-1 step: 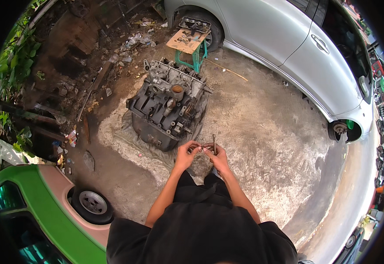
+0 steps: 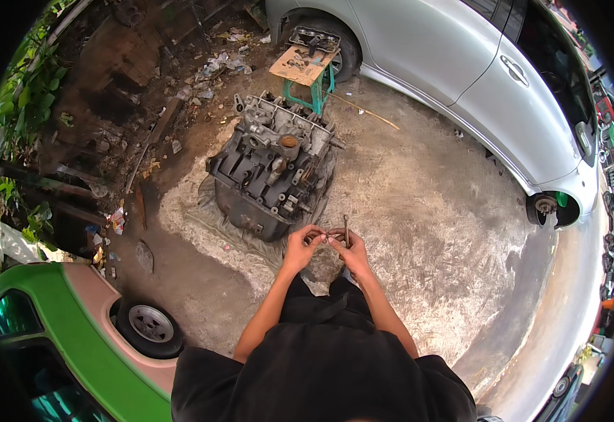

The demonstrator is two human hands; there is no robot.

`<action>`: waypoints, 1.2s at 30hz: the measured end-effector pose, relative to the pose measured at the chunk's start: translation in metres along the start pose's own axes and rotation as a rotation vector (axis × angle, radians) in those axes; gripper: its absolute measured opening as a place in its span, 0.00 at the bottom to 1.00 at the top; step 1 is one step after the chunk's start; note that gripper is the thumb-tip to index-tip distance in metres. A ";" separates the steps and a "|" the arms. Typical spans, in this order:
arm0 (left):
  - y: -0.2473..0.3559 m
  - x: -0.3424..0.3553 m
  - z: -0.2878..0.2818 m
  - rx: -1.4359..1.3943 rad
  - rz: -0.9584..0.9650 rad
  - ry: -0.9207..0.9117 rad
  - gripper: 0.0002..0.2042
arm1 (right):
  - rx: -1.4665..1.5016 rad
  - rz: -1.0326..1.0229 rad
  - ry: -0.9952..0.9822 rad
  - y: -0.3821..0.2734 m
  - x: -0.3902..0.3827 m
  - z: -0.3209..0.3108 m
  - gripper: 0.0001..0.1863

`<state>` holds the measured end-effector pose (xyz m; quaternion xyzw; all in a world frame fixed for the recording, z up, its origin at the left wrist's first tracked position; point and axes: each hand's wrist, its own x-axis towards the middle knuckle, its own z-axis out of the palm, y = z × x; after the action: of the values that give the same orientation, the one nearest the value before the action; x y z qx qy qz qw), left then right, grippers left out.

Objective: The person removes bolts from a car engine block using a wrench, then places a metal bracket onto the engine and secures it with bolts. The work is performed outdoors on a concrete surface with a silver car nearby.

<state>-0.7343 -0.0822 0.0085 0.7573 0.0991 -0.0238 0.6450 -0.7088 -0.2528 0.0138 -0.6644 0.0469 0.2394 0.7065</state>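
Observation:
Close together in front of my body, both hands meet at the fingertips near the front of a dismantled engine block [image 2: 257,193]. My left hand [image 2: 300,247] is closed in a pinch at a small part between the fingertips, too small to name. Thumb and finger of my right hand [image 2: 352,254] pinch at the same spot. A slim metal wrench [image 2: 346,226] stands up from the right hand, its lower end hidden in the fingers. The engine, dark below with a greyish metal top, rests on a crumpled cloth [image 2: 215,221] just beyond my hands.
Behind the engine, a green stool [image 2: 315,96] bears a board [image 2: 298,67] with loose parts. A silver car [image 2: 426,53] stands at the far right, a green car [image 2: 89,330] at the near left. A thin stick [image 2: 366,112] lies on the concrete; litter [image 2: 215,67] covers the far-left dirt.
The whole view has shifted slightly, so everything sits a little farther right. My hands keep the same pinch, and the wrench stays in the right one.

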 end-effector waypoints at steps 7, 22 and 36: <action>-0.029 0.008 -0.056 -0.013 0.038 -0.064 0.06 | -0.089 0.051 0.115 0.026 0.012 0.061 0.16; -0.081 0.039 -0.167 -0.004 -0.179 -0.170 0.10 | 0.071 0.033 0.654 0.131 0.079 0.115 0.13; -0.066 0.058 -0.159 0.422 0.133 -0.155 0.14 | -0.039 0.064 0.674 0.151 0.117 0.129 0.13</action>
<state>-0.7036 0.0910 -0.0384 0.8763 -0.0080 -0.0595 0.4781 -0.6986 -0.0962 -0.1546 -0.7177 0.2939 0.0294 0.6306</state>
